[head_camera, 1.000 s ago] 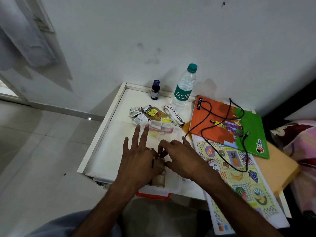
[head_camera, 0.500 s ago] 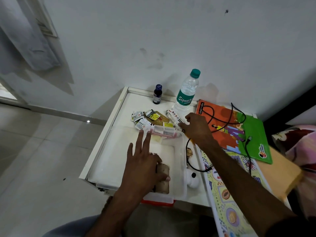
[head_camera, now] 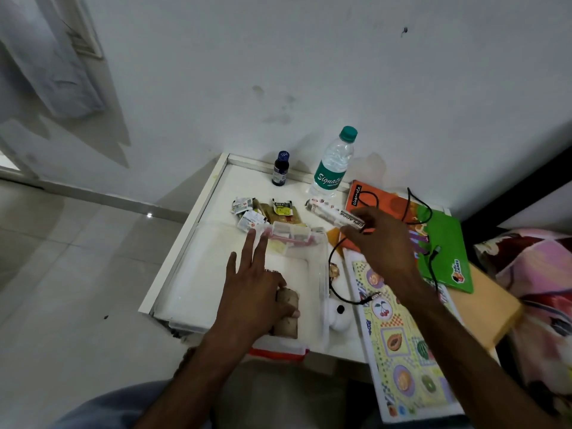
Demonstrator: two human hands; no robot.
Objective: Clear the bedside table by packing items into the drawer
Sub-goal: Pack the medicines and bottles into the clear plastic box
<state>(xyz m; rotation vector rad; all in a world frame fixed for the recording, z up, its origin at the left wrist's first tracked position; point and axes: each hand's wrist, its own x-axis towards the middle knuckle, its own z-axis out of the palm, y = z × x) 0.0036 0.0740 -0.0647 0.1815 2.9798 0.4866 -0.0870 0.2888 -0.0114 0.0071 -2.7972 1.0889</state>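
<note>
On the white bedside table [head_camera: 202, 218] stands a clear plastic box [head_camera: 323, 274]. My left hand [head_camera: 253, 292] lies inside it, thumb wrapped over a brown roll [head_camera: 288, 325], index and middle fingers stretched out. At the box's far end lies a pink-and-white packet [head_camera: 291, 235]. My right hand [head_camera: 383, 243] pinches the right end of a long white carton [head_camera: 329, 212] just past the box. Loose sachets [head_camera: 247, 212], a small dark bottle [head_camera: 280, 170] and a water bottle [head_camera: 332, 168] stand further back.
A black cable [head_camera: 340, 300] loops from an orange-green book [head_camera: 442, 243] down to the table beside a white round object [head_camera: 340, 317]. A fruit-patterned board [head_camera: 402, 351] overhangs the table's near right edge. A patterned blanket [head_camera: 532, 274] lies at right. Wall behind.
My right hand left the box beside my left hand, reached back right and closed on the white carton. My left hand stayed on the brown roll.
</note>
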